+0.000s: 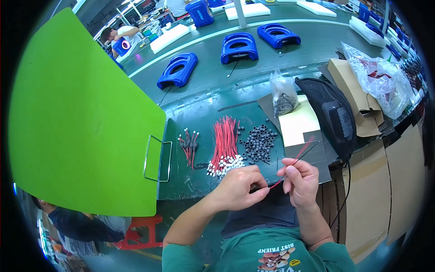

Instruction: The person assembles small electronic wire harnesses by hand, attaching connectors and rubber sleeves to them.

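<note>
At the near edge of the green table, my left hand (240, 188) pinches one end of a thin red and black wire lead (275, 184). My right hand (301, 181) grips the same lead further along, and its loose strands stick up past the fingers, slightly blurred. Whatever sits at the left fingertips is hidden. Just beyond my hands lies a bundle of red wire leads (225, 138) with white connectors (226, 164) at the near end. Right of it is a pile of small black cylindrical pieces (259, 144). A few leads with dark lumps (189, 146) lie to the left.
A tall green panel (86, 118) with a wire handle (171, 161) stands at left. Right are a bag of dark parts (284, 96), a black mesh case (333, 115) and cardboard boxes (353, 86). Blue plastic housings (239, 47) sit beyond; another person (124, 34) works far left.
</note>
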Action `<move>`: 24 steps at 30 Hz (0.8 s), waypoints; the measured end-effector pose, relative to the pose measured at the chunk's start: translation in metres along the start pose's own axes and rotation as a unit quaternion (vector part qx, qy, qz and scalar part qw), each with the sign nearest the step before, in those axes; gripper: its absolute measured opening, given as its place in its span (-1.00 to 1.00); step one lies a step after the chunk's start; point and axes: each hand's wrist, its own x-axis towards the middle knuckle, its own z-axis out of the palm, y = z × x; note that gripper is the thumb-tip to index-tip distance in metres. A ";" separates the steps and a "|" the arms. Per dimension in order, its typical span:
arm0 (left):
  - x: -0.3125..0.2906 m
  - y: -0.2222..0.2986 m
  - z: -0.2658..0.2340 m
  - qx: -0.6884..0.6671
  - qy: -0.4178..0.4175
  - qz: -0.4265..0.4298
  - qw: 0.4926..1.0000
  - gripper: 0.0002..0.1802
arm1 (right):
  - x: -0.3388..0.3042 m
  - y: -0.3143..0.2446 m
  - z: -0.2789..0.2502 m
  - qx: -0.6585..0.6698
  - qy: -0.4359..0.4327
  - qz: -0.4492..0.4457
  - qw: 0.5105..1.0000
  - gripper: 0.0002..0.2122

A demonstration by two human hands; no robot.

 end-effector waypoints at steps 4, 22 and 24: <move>0.039 -0.016 -0.004 -0.003 0.071 0.048 0.996 -0.90 | 0.000 -0.014 -0.013 -0.001 0.041 -0.039 0.998 -0.80; 0.107 -0.020 0.009 0.033 0.096 -0.073 0.992 -0.87 | -0.004 -0.026 -0.035 -0.059 0.084 -0.094 0.990 -0.88; 0.084 -0.013 0.010 -0.149 0.137 -0.070 0.977 -0.88 | -0.004 -0.022 -0.034 -0.069 0.072 -0.084 0.991 -0.91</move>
